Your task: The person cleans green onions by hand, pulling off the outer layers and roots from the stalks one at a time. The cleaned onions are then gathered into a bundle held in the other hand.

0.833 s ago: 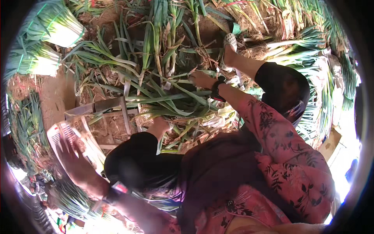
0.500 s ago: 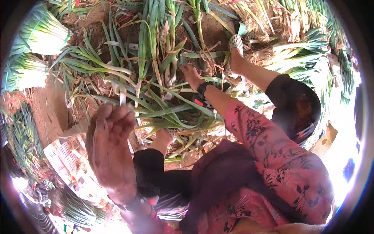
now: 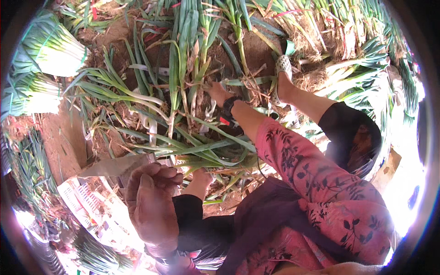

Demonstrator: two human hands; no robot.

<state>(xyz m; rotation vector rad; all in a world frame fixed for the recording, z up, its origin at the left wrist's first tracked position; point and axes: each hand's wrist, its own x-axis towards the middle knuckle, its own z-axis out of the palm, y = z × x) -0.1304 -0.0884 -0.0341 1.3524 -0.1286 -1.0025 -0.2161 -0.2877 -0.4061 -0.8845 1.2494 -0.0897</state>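
My left hand (image 3: 153, 201) is raised at the lower left, palm up, with its fingers loosely cupped and nothing visible in them. My right hand (image 3: 217, 93), a dark watch (image 3: 230, 104) on its wrist, reaches into a cluster of tall green onions (image 3: 184, 50). Its fingers are closed at the lower stalks and dry leaves; the fingertips are partly hidden there. Loose green onions (image 3: 123, 94) lie left of that cluster. More long leaves (image 3: 206, 149) cross in front of me, nearer than the right hand.
Tied green onion bundles (image 3: 62, 50) lie at the far left. More onions with roots (image 3: 316, 41) are piled at the far right. A white plastic crate (image 3: 85, 197) stands left of my left hand. My shoe (image 3: 283, 68) and my other foot (image 3: 199, 181) rest among the leaves.
My left hand has moved down and right, closer to my body. My right hand has shifted slightly left, and its fingers have closed in at the stalks. The view has tilted slightly.
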